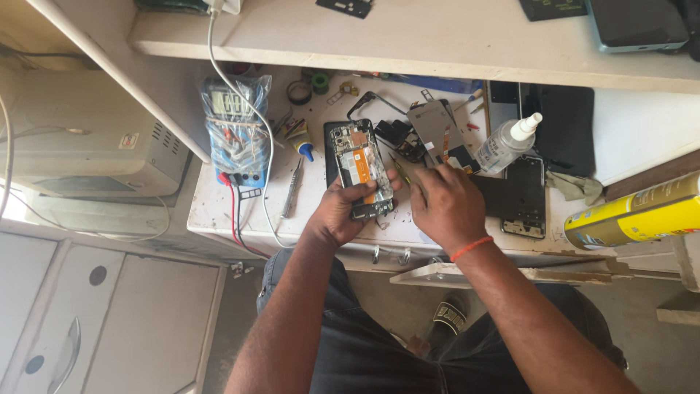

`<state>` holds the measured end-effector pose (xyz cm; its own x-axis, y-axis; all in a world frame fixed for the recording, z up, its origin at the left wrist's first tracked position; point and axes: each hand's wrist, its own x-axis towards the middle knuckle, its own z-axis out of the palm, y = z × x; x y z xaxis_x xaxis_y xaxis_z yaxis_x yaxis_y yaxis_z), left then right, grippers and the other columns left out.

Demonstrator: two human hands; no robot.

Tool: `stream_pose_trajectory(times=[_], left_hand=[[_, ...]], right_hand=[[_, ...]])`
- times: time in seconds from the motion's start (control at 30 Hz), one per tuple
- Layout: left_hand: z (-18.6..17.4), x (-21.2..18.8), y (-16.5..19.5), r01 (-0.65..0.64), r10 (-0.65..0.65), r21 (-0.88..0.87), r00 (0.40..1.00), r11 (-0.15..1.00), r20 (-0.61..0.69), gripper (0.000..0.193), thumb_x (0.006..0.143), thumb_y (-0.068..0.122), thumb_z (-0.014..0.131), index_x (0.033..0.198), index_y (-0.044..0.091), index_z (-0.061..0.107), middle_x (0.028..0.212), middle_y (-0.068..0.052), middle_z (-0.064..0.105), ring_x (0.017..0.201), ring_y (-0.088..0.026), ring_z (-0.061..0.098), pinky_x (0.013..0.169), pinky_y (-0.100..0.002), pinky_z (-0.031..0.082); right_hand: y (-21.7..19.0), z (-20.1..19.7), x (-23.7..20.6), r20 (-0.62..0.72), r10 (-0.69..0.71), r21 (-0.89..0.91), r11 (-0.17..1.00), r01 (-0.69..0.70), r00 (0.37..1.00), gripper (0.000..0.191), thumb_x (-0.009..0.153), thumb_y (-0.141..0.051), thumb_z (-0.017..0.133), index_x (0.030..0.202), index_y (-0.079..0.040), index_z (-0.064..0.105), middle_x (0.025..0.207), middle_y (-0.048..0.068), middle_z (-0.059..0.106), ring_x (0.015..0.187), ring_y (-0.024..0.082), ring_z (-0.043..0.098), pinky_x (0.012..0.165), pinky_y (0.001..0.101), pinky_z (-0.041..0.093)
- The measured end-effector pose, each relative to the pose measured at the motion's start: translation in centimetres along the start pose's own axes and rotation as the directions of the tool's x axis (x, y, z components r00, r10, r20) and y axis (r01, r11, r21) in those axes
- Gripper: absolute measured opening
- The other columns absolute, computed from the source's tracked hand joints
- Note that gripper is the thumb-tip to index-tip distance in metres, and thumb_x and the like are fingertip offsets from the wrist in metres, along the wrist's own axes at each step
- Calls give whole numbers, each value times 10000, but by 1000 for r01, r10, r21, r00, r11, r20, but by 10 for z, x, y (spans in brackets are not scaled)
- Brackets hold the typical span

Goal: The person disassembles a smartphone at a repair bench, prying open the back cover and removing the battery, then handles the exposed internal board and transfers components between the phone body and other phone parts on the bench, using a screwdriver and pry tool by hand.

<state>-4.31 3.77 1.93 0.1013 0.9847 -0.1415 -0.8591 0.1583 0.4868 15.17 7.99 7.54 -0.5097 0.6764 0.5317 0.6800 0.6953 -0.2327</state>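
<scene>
Head view: left hand (343, 208) clamped on lower end of opened phone (361, 169), fingers wrapped round its edges, thumb across the bottom. Right hand (445, 204) fingers pinched together on tweezers (401, 170), tips just right of phone. Beyond right fingers: loose phone parts (437, 135), clear bottle (508, 144). Left of left fingers: screwdriver (292, 188), bagged multimeter (233, 131).

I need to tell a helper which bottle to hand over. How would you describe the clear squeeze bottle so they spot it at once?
Start at the white workbench and find the right hand. Just beyond it, up and to the right, lies the clear squeeze bottle, tilted, beside a black phone frame. Its see-through body and white nozzle set it apart from the yellow spray can at the right edge.
</scene>
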Motion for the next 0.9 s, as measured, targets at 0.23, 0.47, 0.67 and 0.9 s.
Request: stream_pose_trajectory(times=[0.23,0.47,0.67,0.9], left_hand=[[-10,5,-9,-26,26,8,999,1000,-44,410,915,-45,647,1316,14,586,1208,-158,708,1114,-310,705,988,-469,587],[-15,7,-10,-14,14,14,999,1000,-32,410,972,169,639,1354,36,565,1267,-141,679,1155,-285,675,1003,-458,549],[-3,5,0,49,-48,-208,999,977,9,877,965,726,232,1411,25,514,1313,-234,640,1233,-385,614,1105,-525,452],[-4,-2,4,65,-37,-275,994,959,103,634,1053,441,254,1451,5,487,1376,-254,621,1272,-402,605,1122,-555,455]], right_hand=[[-26,-18,-8,-105,-368,199,902,382,924,311,859,-49,721,1170,-49,714,1100,102,680,911,263,646,811,407,529],[-25,-1,-9,3,-141,188,972,138,990,362,917,-150,678,1238,17,693,1079,120,695,948,309,637,868,448,494],[-16,38,-20,242,306,600,698,-390,921,348,962,-225,705,1227,0,690,891,74,738,745,97,691,656,276,568],[-2,61,-20,406,452,766,305,-565,794,229,943,-135,750,1136,-15,765,878,40,717,680,57,576,577,253,483]])
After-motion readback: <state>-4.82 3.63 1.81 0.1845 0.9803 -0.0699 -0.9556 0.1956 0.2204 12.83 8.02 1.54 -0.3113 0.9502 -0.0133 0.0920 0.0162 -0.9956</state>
